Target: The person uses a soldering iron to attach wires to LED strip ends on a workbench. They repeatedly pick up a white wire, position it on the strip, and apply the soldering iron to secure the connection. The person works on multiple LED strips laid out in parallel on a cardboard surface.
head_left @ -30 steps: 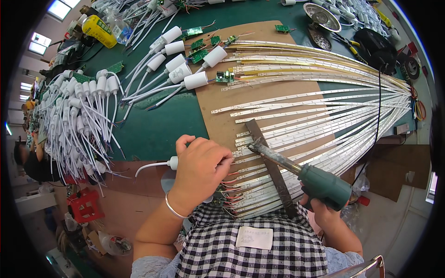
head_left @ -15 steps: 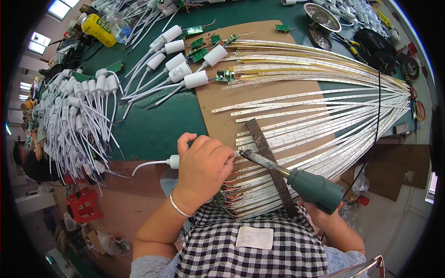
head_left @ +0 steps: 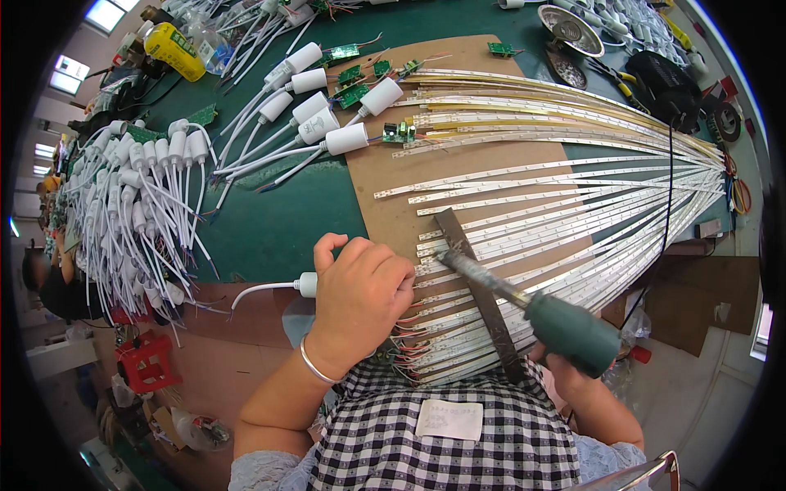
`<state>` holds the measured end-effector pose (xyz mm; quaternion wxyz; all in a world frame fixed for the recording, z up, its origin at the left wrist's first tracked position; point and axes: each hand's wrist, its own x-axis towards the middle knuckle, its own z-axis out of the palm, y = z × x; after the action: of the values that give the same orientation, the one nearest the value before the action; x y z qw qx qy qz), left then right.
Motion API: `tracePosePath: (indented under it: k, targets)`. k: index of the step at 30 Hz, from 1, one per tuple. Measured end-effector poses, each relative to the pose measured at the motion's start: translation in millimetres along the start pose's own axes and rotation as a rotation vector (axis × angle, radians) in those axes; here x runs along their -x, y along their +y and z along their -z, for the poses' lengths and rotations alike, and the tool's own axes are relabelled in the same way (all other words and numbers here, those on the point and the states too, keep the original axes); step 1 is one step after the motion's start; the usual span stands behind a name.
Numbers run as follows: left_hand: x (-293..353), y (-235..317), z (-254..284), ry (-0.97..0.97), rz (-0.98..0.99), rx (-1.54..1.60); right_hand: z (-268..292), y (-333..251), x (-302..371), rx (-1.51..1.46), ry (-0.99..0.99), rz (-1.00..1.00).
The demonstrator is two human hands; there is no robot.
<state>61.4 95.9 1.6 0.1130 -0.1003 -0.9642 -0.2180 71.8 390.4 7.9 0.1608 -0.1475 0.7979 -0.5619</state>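
My left hand, a silver bangle at its wrist, is closed at the left ends of the LED strips. From its left side juts a white cable-end cap with a white cable; the fingertips and whatever they pinch are largely hidden. My right hand is wrapped round the green handle of a soldering iron and is partly covered by it. The iron's dark tip points up and left, over a dark metal bar lying across the strips, a little apart from my left fingers.
White caps with cables and green circuit boards lie beyond my left hand. A large heap of capped cables hangs over the table's left edge. At the far right are a metal dish, pliers and a black cord.
The soldering iron has moved right, its tip drawing away from my left fingers to over the metal bar. My left hand stays in place.
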Motion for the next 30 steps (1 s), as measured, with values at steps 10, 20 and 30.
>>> tracePosePath:
  k: [10,20,30]
  targets:
    - [-1.2,3.1,-0.7,0.062,-0.004,0.000,3.3,-1.0,6.2,-0.139,0.060,-0.010]
    - [2.8,4.1,-4.0,0.063,0.005,0.019,10.6,2.2,15.4,-0.226,0.038,0.012]
    - [6.3,8.6,-5.2,0.006,0.047,0.145,10.9,5.8,18.2,-0.228,0.061,0.003]
